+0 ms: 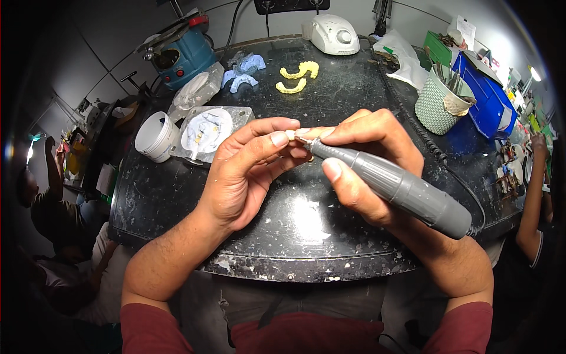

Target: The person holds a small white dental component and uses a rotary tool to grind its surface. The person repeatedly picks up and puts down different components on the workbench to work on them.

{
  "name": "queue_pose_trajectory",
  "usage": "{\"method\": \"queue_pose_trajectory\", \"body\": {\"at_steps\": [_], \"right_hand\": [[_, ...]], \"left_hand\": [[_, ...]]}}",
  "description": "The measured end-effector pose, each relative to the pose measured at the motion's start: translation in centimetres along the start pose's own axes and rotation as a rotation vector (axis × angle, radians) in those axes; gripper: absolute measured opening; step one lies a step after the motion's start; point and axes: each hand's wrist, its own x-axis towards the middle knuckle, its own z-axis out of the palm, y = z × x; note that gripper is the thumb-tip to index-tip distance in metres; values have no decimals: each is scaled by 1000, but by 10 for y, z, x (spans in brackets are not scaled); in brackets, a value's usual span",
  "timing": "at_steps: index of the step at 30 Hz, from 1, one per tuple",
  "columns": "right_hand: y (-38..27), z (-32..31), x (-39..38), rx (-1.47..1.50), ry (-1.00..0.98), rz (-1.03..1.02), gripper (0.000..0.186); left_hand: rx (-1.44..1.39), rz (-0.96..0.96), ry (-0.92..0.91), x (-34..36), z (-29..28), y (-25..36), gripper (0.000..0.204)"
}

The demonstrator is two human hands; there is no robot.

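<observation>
Head view: a person worked at a dark, scuffed round table (177, 200).
Right hand: the right hand (365, 159) gripped a grey rotary handpiece (389, 183) like a pen, thumb underneath, its tip pointing left.
Left hand: the left hand (247, 171) pinched a small pale piece (290, 134) between thumb and fingertips; most of it was hidden by the fingers.
Contact: the tool's tip met the pale piece, just above the table's middle.
Cord: a black coiled cord (421, 138) ran from the tool's rear across the table.
Far side: yellow tooth casts (299, 76) and blue casts (243, 72) lay well apart from the hands.
Left of the hands: a white cup (156, 135) stood beside clear bags holding white moulds (207, 131).
Right: a green textured cup of tools (439, 103) stood near a blue box (486, 97).
Back edge: a white control unit (333, 34) and a blue machine (183, 53).
</observation>
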Motion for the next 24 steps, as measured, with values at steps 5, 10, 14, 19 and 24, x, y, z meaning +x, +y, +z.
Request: {"method": "queue_pose_trajectory", "body": {"at_steps": [5, 10, 14, 19, 24], "right_hand": [[0, 0, -1, 40, 10, 17, 21], [-9, -3, 2, 104, -8, 75, 18], [-8, -2, 2, 124, -11, 86, 18], [-5, -1, 2, 86, 4, 49, 20], [-6, 1, 1, 87, 36, 53, 22]], "left_hand": [[140, 49, 44, -2, 8, 1, 29], [182, 77, 1, -3, 7, 1, 33], [189, 76, -1, -3, 8, 1, 33], [194, 92, -21, -4, 9, 1, 34], [154, 69, -31, -6, 10, 2, 34]]}}
